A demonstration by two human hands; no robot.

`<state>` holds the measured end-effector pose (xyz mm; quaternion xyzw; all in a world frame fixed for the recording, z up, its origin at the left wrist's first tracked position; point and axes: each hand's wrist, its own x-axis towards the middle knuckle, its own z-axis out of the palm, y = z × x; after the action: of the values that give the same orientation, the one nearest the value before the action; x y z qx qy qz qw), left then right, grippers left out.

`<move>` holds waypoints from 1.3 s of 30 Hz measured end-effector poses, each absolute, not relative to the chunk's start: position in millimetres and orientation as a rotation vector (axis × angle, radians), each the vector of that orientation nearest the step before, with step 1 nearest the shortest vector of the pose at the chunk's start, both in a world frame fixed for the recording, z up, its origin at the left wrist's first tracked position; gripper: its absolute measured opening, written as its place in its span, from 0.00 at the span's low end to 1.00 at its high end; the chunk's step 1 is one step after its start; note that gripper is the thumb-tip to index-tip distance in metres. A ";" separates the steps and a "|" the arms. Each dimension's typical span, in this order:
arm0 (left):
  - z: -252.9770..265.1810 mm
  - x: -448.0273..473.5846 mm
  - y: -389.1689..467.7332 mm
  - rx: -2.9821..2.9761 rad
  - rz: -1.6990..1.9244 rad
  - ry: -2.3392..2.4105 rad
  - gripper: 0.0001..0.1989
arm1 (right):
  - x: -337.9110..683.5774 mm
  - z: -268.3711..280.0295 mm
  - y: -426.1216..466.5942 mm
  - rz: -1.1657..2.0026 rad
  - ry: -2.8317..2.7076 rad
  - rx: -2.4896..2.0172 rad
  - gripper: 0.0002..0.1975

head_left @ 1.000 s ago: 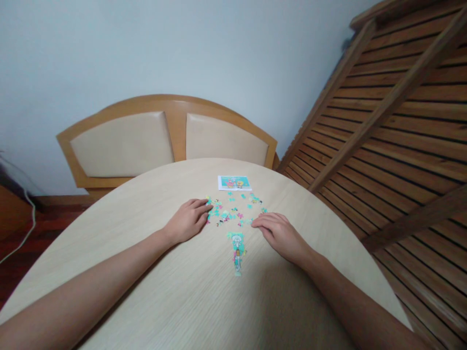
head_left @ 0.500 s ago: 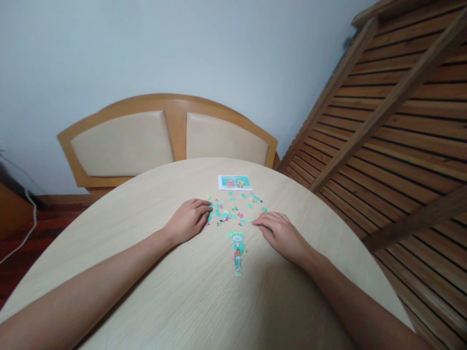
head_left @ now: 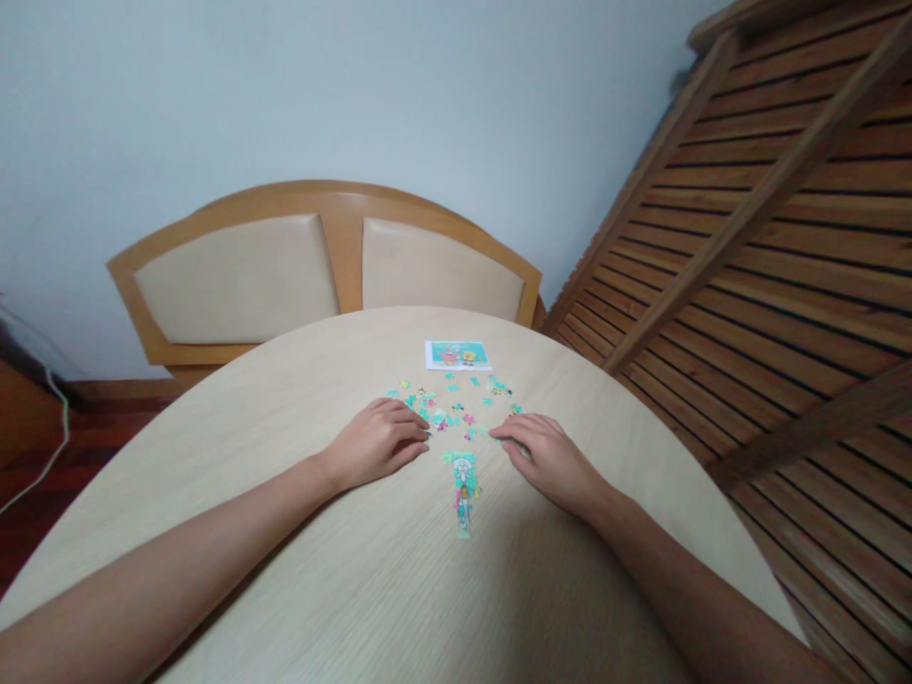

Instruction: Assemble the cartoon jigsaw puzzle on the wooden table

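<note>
A plain pale blue-grey wall [head_left: 356, 85] fills the view at 12 o'clock. Against it, towards 11, stands an arched wooden headboard [head_left: 346, 256] with two cream padded panels [head_left: 238, 280]. From 1 to 4 o'clock leans a slatted brown wooden frame [head_left: 759, 192] crossed by thick rails. At 9, a brown baseboard [head_left: 121, 391] meets dark reddish floorboards [head_left: 106, 427], where a white cable [head_left: 66, 427] trails. A rounded, pale wood-grain table [head_left: 356, 589] spreads across 6 o'clock, its surface shadowed near 5 under soft, dim light.
</note>
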<state>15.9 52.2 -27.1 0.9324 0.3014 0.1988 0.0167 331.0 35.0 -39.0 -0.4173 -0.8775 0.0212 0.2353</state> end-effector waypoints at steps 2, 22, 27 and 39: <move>-28.3 16.7 52.8 2.886 0.628 0.920 0.12 | 331.0 -38.0 34.6 0.058 -2.410 -1.145 0.13; -34.7 20.1 51.1 2.816 0.745 0.909 0.15 | 329.9 -39.6 34.7 0.096 -2.395 -1.158 0.13; -29.7 23.5 48.1 2.900 0.609 0.767 0.18 | 323.8 -32.2 28.3 0.165 -2.419 -1.127 0.13; -27.6 22.0 47.0 2.893 0.619 0.690 0.13 | 308.8 -22.8 9.3 0.341 -2.715 -0.900 0.21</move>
<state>22.0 47.0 -27.6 0.9510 0.2268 0.2036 0.0519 308.8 9.3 -22.8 -0.3099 -0.9345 0.1173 0.1303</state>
